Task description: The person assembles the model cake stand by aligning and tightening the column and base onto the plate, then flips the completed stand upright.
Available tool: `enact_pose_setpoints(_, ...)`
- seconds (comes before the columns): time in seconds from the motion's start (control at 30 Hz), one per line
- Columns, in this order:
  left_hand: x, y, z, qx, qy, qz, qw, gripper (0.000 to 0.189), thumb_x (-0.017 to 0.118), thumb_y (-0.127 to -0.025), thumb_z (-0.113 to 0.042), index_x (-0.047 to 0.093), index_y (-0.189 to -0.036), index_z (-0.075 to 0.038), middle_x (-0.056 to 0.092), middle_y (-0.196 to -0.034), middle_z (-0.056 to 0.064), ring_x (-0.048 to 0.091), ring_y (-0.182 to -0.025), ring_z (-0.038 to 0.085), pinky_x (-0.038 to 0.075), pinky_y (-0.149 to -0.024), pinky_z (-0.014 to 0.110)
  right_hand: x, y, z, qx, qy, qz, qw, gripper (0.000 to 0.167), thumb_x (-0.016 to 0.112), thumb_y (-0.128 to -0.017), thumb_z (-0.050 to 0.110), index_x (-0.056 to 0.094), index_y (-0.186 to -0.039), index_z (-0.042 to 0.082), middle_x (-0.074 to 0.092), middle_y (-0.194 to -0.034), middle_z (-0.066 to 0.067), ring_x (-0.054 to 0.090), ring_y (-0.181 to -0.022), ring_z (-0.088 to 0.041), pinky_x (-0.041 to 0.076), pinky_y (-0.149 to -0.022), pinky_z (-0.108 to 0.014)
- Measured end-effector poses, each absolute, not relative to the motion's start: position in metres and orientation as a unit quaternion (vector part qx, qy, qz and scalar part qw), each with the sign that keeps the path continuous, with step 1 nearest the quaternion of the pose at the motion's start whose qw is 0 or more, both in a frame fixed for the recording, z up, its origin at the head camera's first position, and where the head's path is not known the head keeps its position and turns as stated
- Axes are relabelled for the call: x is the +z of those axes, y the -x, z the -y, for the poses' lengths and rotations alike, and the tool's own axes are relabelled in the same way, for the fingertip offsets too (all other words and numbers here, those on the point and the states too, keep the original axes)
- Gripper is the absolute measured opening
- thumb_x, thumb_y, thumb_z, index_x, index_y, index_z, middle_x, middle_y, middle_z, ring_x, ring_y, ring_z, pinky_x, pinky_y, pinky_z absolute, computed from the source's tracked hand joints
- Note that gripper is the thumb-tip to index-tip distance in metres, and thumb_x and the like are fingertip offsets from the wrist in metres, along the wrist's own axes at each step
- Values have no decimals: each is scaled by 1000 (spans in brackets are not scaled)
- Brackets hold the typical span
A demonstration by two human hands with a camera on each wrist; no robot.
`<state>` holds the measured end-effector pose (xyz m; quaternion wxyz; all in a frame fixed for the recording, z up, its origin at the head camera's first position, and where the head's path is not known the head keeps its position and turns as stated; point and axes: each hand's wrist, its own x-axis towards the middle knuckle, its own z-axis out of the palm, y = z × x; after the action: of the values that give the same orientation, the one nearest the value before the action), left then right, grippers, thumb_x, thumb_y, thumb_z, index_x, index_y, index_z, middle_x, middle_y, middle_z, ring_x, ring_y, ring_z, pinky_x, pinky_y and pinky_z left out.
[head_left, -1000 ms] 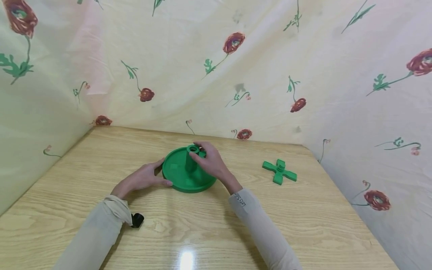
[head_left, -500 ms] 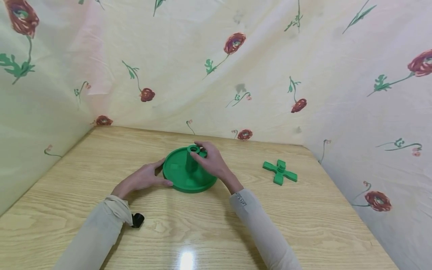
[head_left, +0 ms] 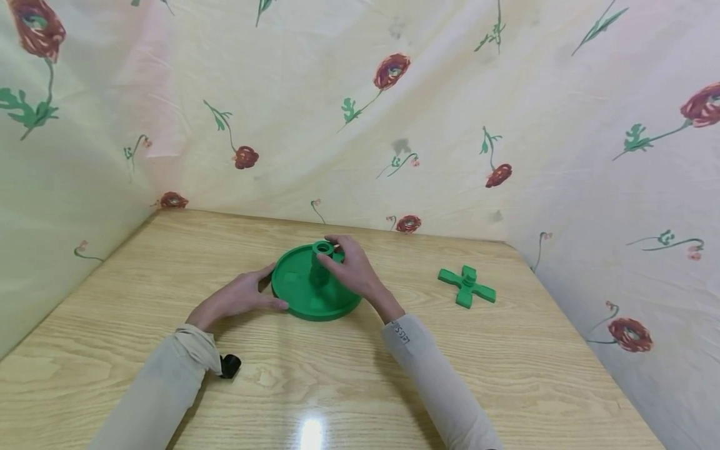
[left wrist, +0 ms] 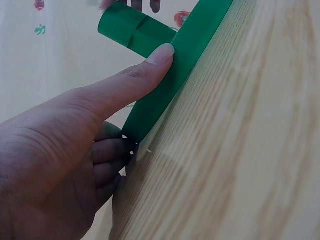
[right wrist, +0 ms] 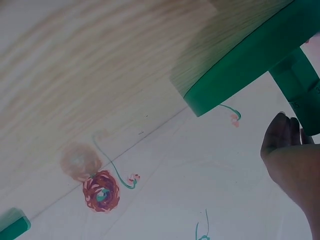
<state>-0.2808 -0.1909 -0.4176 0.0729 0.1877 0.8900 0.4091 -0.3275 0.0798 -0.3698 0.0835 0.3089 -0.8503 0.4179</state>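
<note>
Thumb and fingers of the left hand [head_left: 239,295] are spread wide along the left edge of a round green tray [head_left: 294,292], holding its rim, just left of centre in the head view. The right hand [head_left: 359,270], partly closed, grips the top of the green column [head_left: 320,275] standing upright in the tray, thumb on the near side. Compared with half a second ago, hands and tray keep practically the same places; only the column's shading looks different, and whether it has turned cannot be told. Right of centre, a four-armed green piece [head_left: 467,287] lies on the wooden table [head_left: 349,381].
</note>
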Motion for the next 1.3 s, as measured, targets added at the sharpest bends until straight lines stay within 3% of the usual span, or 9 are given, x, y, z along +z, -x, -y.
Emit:
enact_pose_setpoints(0.13, -418, 281, 191, 409, -188, -890, 72, 111, 82, -88, -50, 17, -165, -2, 27, -164, 26, 26, -150, 45, 31, -115, 62, -370, 327, -80, 420, -317, 846, 83, 44, 66, -102, 13, 57, -140, -9, 61, -129, -23, 59, -113, -34, 51, -97, -53)
enact_pose_setpoints(0.37, -417, 281, 191, 414, -188, -888, 72, 112, 82, -87, -49, 17, -165, -2, 27, -165, 26, 25, -151, 44, 30, -116, 61, -370, 327, -79, 407, -293, 862, 80, 52, 69, -102, 24, 55, -142, -6, 58, -131, -21, 59, -113, -35, 53, -94, -48)
enact_pose_setpoints(0.6, -416, 280, 190, 414, -189, -888, 74, 112, 82, -88, -49, 16, -165, -1, 26, -165, 27, 25, -151, 44, 30, -116, 61, -369, 326, -80, 407, -307, 856, 86, 47, 65, -104, 16, 55, -143, -6, 60, -131, -21, 59, -114, -32, 53, -95, -48)
enact_pose_setpoints(0.83, -416, 280, 190, 413, -187, -888, 75, 112, 82, -88, -49, 16, -165, -2, 25, -165, 26, 24, -151, 44, 30, -116, 62, -369, 324, -79, 401, -291, 864, 83, 50, 65, -104, 25, 55, -143, -7, 59, -129, -20, 59, -111, -30, 54, -93, -44)
enact_pose_setpoints(1.1, -417, 281, 189, 412, -188, -889, 75, 112, 82, -88, -50, 17, -165, -2, 26, -165, 26, 25, -151, 44, 30, -116, 62, -369, 326, -80, 409, -304, 857, 81, 47, 65, -104, 17, 55, -144, -4, 60, -132, -21, 58, -115, -31, 53, -96, -47)
enact_pose_setpoints(1.3, -417, 281, 190, 411, -186, -890, 74, 112, 82, -88, -50, 16, -165, -1, 25, -165, 26, 24, -151, 44, 30, -116, 62, -371, 327, -80, 408, -299, 859, 79, 47, 65, -105, 21, 55, -143, -5, 60, -130, -20, 60, -112, -30, 54, -93, -45)
